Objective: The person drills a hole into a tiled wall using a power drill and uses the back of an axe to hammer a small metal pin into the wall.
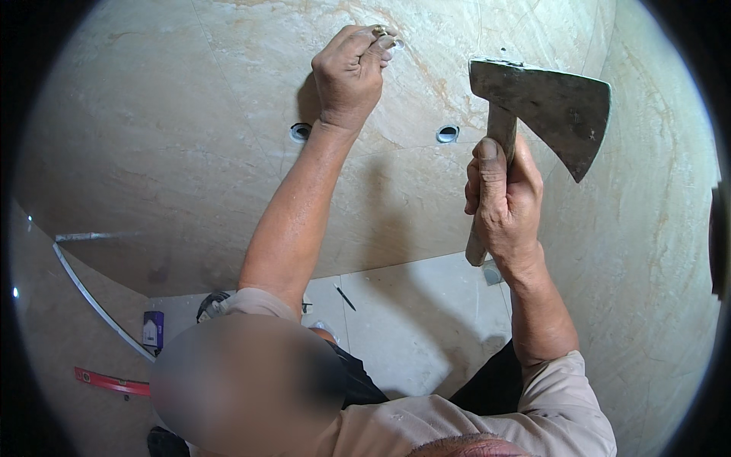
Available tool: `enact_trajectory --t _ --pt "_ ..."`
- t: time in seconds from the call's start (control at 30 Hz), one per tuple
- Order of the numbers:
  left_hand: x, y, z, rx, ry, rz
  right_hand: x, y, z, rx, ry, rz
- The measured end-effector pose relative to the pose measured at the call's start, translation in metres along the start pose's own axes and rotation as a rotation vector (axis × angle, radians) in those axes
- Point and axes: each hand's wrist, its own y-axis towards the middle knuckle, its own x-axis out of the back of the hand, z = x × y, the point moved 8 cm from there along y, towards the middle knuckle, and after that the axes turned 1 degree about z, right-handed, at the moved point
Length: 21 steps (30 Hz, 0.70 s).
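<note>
Beige shirt cloth, nearest the camera, is filling the rim around five o'clock, with the bare right forearm extending from its sleeve towards a hatchet at two o'clock. The right hand is keeping a firm grip round the pale handle, the thumb lying along it; the dark head is sitting above that hand, its broad cutting edge facing just past three o'clock. At twelve o'clock, well apart from the hatchet, the left hand is holding its grip narrow, pinching a small brassy piece at the marbled wall; the fingers are hiding most of the piece's shape. Further out, two round holes are opening in the wall: one hole at eleven o'clock, just beside the left wrist, and another hole near one o'clock. Towards six o'clock a dark, pen-like stick is lying on the pale floor. Around eight o'clock a purple box is standing near a curved metal strip, and a red spirit level is lying below them. A blurred patch is covering whatever is at seven o'clock.
</note>
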Motion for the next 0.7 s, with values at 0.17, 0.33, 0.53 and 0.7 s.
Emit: enact_trajectory --t 0.17,0.33,0.53,0.7 --pt "-0.002 -0.002 -0.009 -0.130 0.113 0.017 -0.004 0.008 0.010 0.006 -0.030 -0.029" --pt "-0.009 -0.009 -0.033 -0.330 0.232 -0.008 -0.007 0.016 0.033 0.035 -0.337 -0.085" --pt "-0.021 -0.014 -0.050 -0.456 0.254 0.020 -0.015 0.035 0.019 0.092 -0.552 -0.011" --pt "-0.030 -0.017 -0.051 -0.477 0.238 0.011 -0.006 0.028 0.013 0.144 -0.520 -0.065"
